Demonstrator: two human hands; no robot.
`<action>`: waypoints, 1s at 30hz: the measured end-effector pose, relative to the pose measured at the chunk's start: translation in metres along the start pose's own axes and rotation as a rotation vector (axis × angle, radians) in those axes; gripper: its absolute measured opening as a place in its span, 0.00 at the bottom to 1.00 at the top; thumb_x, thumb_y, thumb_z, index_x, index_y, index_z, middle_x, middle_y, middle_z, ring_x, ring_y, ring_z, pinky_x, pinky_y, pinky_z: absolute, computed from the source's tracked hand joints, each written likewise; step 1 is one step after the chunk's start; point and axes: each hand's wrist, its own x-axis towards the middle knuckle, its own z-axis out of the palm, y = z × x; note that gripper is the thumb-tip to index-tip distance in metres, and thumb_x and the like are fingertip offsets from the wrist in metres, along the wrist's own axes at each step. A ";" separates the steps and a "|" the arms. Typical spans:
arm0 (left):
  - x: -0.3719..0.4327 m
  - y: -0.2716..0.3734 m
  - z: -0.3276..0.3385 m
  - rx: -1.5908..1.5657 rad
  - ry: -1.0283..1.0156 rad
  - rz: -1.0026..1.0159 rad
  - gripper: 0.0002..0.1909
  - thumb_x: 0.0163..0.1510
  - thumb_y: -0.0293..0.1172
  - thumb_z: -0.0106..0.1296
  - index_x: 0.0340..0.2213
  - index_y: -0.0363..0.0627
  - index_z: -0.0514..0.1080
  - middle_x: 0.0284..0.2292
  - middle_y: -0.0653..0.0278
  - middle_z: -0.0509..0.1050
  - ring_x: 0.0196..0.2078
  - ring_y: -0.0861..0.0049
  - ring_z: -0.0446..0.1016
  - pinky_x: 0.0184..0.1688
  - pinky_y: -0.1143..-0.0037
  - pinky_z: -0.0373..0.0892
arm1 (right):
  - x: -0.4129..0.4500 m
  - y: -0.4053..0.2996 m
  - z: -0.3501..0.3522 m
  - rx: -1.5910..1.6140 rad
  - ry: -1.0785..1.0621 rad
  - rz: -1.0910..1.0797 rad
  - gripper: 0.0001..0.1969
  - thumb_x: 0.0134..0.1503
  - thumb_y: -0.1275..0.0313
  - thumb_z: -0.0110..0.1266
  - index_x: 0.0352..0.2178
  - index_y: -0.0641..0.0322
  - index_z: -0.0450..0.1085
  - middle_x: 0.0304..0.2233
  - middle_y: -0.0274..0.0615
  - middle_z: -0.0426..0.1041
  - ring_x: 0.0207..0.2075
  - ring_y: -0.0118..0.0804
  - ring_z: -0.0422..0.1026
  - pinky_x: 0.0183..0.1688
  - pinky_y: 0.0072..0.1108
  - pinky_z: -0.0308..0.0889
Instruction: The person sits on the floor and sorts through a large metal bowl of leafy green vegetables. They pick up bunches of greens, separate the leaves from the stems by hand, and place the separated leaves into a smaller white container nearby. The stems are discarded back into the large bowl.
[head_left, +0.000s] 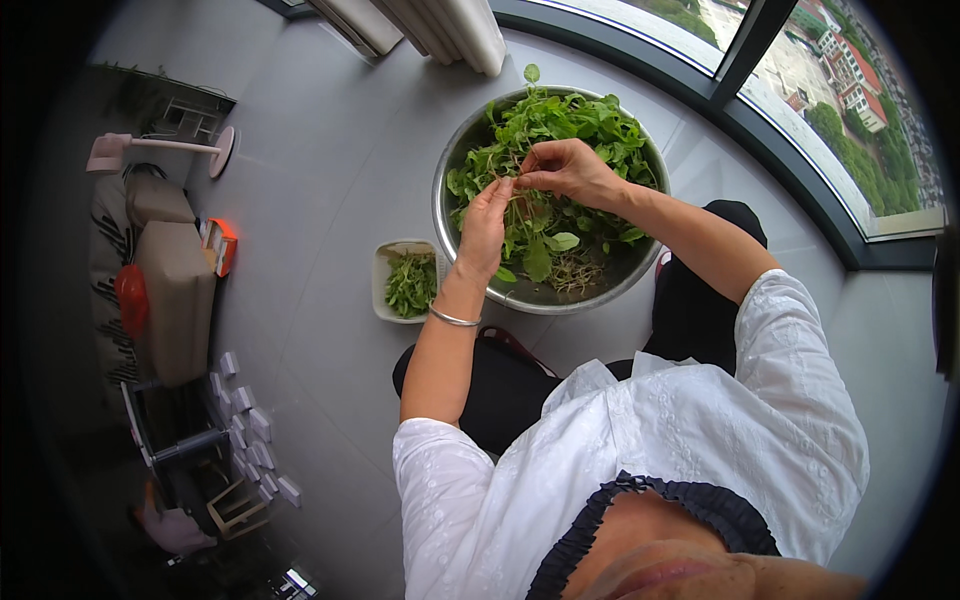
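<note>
A wide stainless steel basin (441, 187) stands on the floor before me, heaped with leafy greens (585, 124). Over its middle, my left hand (484, 229) pinches the stems of a leafy plant (538, 259) between thumb and fingers. The plant's leaves hang below the hand. My right hand (574, 174) meets it fingertip to fingertip, pinching a thin stem of the same bunch. Near the basin's front wall lies a small pile of pale roots (574, 274). Left of the basin, a cream plastic container (380, 281) holds trimmed greens (411, 285), close to my left forearm.
A dark window frame (720, 94) curves along the right, with a pale curtain (465, 34) at the back. Leftward are a pink floor lamp (176, 144), a beige sofa (176, 289), an orange box (221, 246) and several small white boxes (259, 424). Another person (176, 529) is lower left.
</note>
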 end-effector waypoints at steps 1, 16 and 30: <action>-0.002 0.004 0.004 0.000 -0.002 -0.002 0.13 0.59 0.37 0.40 0.36 0.42 0.70 0.31 0.71 0.72 0.34 0.87 0.68 0.40 0.84 0.63 | 0.000 0.001 0.000 -0.036 0.011 -0.034 0.06 0.50 0.71 0.57 0.27 0.63 0.71 0.19 0.29 0.70 0.22 0.18 0.66 0.23 0.13 0.61; 0.001 0.009 0.004 -0.069 -0.194 -0.186 0.11 0.57 0.30 0.41 0.38 0.39 0.68 0.31 0.66 0.71 0.32 0.82 0.70 0.37 0.81 0.69 | 0.006 0.000 -0.005 0.037 0.108 -0.067 0.11 0.50 0.66 0.58 0.22 0.61 0.66 0.17 0.25 0.64 0.18 0.16 0.58 0.19 0.12 0.55; -0.019 0.010 -0.016 0.010 -0.157 -0.237 0.09 0.58 0.33 0.37 0.30 0.43 0.65 0.23 0.70 0.63 0.26 0.84 0.62 0.31 0.78 0.67 | -0.020 -0.029 0.015 -0.607 0.282 -0.311 0.19 0.52 0.70 0.52 0.47 0.53 0.60 0.19 0.38 0.70 0.19 0.33 0.68 0.22 0.23 0.63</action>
